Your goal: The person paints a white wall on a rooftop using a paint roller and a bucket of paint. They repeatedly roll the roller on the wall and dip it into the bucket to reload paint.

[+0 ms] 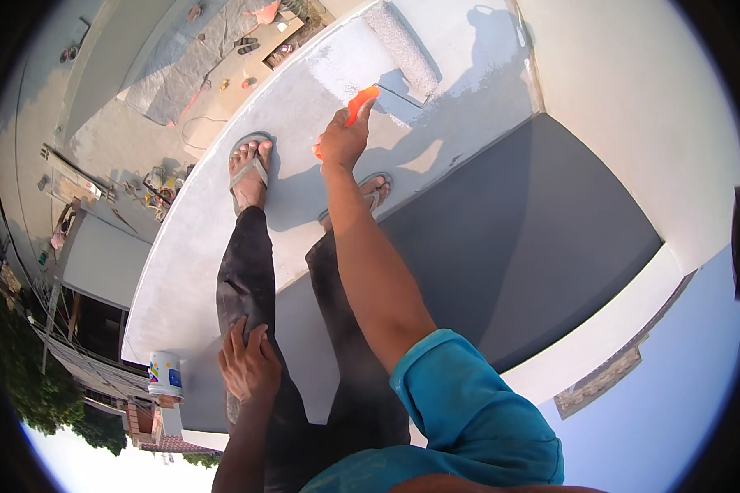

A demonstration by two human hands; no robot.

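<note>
My right hand [344,141] is closed around the orange handle of a paint roller [402,51]. The fluffy white roller sleeve rests on a pale ledge [296,135], and a thin metal rod joins it to the handle. Wet white paint [349,62] coats the surface left of the sleeve, with a patchy edge over the greyer part. My left hand [249,361] lies on my left thigh, fingers stretched out and holding nothing. Both my feet, in flip-flops, stand on the ledge below the roller.
A white paint bucket [165,375] stands at the ledge's left end. Beyond the curved outer edge is a drop to a yard [160,115] with a tarp, sandals and tools. On the right are a dark grey panel [526,238] and a white wall [633,107].
</note>
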